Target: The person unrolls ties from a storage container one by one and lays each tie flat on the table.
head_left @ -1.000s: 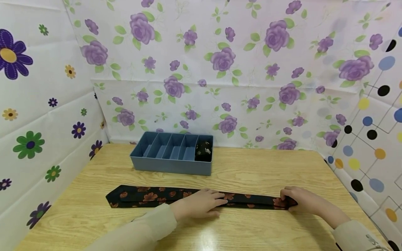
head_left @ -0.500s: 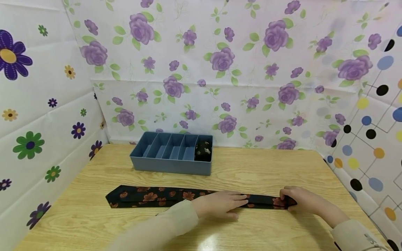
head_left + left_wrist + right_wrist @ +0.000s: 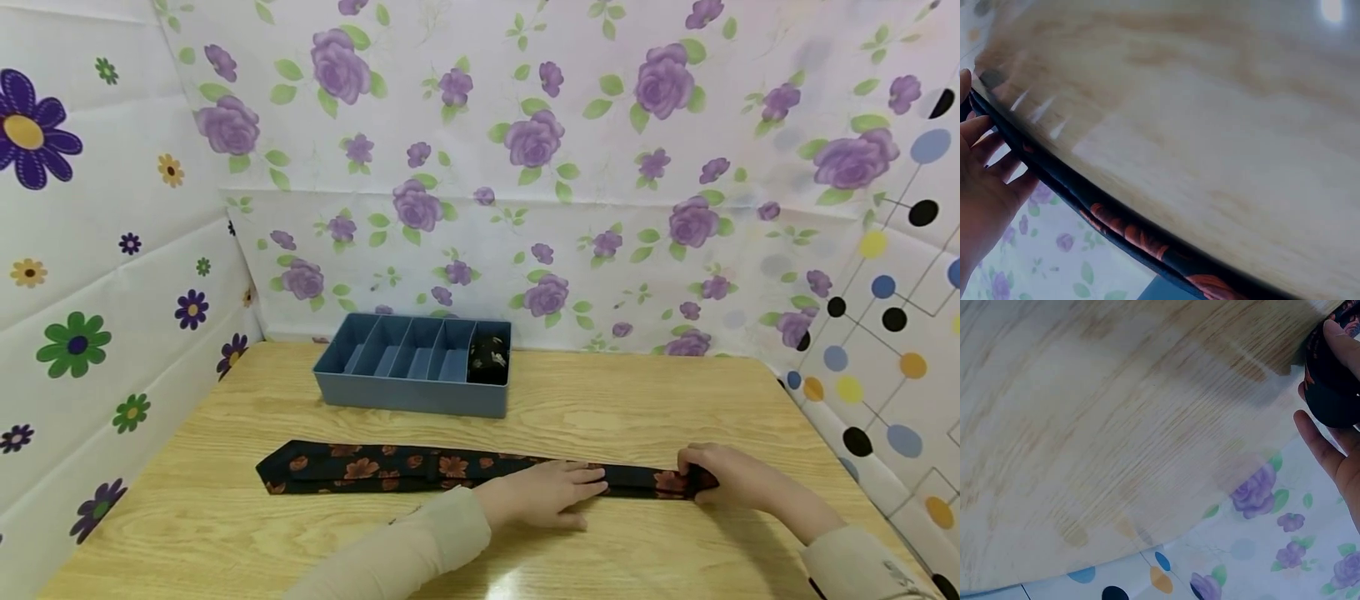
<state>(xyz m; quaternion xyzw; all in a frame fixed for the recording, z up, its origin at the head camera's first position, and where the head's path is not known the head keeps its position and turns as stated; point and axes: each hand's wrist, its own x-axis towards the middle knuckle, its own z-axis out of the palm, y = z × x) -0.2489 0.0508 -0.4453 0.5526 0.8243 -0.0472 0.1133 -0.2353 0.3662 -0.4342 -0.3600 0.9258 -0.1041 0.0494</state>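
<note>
A black tie with orange flowers (image 3: 360,468) lies stretched left to right across the wooden table (image 3: 225,533). My left hand (image 3: 558,492) rests flat on its narrow right half, fingers straight and pointing right; in the left wrist view the left hand (image 3: 985,187) lies against the tie's edge (image 3: 1129,234). My right hand (image 3: 712,477) grips the tie's right end, fingers curled over it. The right wrist view shows that dark end (image 3: 1332,394) bunched inside the curled right hand (image 3: 1335,456).
A blue divided organizer box (image 3: 390,397) stands behind the tie, with a rolled dark tie (image 3: 489,358) in its rightmost compartment. Flower-patterned walls close in the table at the left, back and right.
My left hand has slid to the right along the tie, closer to the right hand. The right hand has stayed at the tie's end.
</note>
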